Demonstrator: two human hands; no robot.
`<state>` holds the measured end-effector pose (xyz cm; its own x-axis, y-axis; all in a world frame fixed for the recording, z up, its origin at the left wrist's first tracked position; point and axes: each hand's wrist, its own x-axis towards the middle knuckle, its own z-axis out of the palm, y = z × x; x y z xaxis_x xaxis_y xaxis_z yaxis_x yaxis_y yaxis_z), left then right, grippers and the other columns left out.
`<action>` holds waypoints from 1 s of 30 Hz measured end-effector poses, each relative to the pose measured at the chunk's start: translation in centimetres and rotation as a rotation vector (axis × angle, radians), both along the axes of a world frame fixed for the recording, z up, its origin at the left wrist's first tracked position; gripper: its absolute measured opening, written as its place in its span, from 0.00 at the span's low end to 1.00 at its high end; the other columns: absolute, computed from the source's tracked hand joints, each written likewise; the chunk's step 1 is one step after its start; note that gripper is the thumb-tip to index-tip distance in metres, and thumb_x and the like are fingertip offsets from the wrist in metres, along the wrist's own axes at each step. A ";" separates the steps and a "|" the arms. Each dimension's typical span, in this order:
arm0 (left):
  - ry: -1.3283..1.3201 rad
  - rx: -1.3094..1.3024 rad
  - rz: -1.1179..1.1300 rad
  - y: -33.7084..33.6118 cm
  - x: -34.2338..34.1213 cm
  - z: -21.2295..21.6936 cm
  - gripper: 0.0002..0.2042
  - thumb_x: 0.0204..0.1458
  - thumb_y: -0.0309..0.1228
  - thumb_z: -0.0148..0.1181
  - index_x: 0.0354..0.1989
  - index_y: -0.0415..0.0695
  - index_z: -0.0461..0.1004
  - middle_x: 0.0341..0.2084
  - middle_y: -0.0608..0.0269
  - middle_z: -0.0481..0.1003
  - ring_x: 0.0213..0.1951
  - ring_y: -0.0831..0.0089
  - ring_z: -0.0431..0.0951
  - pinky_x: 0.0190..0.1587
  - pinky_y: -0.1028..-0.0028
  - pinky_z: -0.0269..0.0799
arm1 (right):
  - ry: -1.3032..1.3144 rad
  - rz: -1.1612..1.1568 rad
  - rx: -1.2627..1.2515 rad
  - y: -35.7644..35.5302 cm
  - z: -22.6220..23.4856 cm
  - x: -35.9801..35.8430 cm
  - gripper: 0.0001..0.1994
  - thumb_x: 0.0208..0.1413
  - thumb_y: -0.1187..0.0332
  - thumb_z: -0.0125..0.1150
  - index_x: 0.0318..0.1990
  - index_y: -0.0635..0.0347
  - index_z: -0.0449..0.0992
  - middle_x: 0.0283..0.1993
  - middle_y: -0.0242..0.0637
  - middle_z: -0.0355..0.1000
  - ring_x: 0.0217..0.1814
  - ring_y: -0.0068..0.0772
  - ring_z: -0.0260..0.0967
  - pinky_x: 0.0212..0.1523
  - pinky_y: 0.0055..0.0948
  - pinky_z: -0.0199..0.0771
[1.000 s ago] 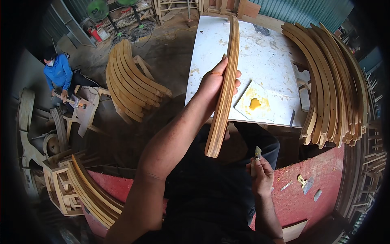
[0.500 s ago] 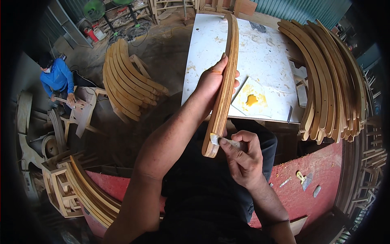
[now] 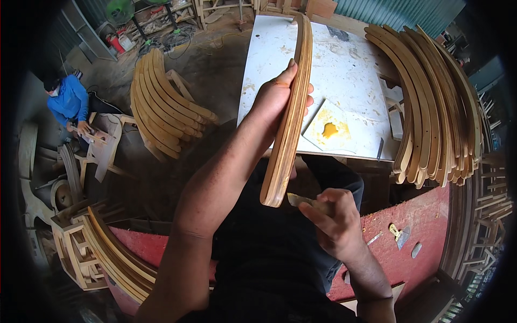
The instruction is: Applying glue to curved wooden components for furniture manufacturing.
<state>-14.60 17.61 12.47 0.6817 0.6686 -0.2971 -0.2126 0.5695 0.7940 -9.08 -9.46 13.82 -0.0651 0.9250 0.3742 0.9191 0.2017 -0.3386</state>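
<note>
Running lengthwise away from the person, curved wooden slat (image 3: 290, 113) stands on edge.

At your twelve o'clock stands a white worktop (image 3: 344, 64) (paint-smeared); dirt floor (image 3: 215, 70) at eleven, corrugated teal wall (image 3: 398, 11) at one, daylight throughout.
</note>
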 end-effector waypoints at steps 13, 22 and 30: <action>-0.013 -0.015 -0.006 -0.2 -0.4 -0.5 0.25 0.65 0.58 0.51 0.44 0.45 0.75 0.30 0.65 0.77 0.28 0.74 0.78 0.28 0.74 0.76 | 0.321 0.024 0.130 3.4 0.2 -0.9 0.27 0.45 0.87 0.68 0.53 0.52 0.83 0.46 0.38 0.64 0.44 0.33 0.69 0.39 0.26 0.76; -0.009 -0.013 0.005 -0.5 -0.9 -0.4 0.24 0.66 0.56 0.50 0.47 0.45 0.74 0.31 0.64 0.77 0.29 0.74 0.78 0.29 0.74 0.76 | 0.061 0.088 0.112 1.7 0.7 -2.0 0.27 0.43 0.87 0.68 0.51 0.50 0.84 0.46 0.39 0.65 0.44 0.31 0.70 0.37 0.28 0.76; -0.040 -0.021 -0.008 -0.6 -1.4 -0.1 0.23 0.65 0.56 0.51 0.46 0.46 0.73 0.29 0.65 0.76 0.26 0.77 0.75 0.25 0.76 0.74 | 1.039 0.067 -0.094 1.1 0.3 -1.4 0.09 0.63 0.76 0.62 0.49 0.65 0.81 0.36 0.37 0.77 0.30 0.19 0.73 0.31 0.18 0.73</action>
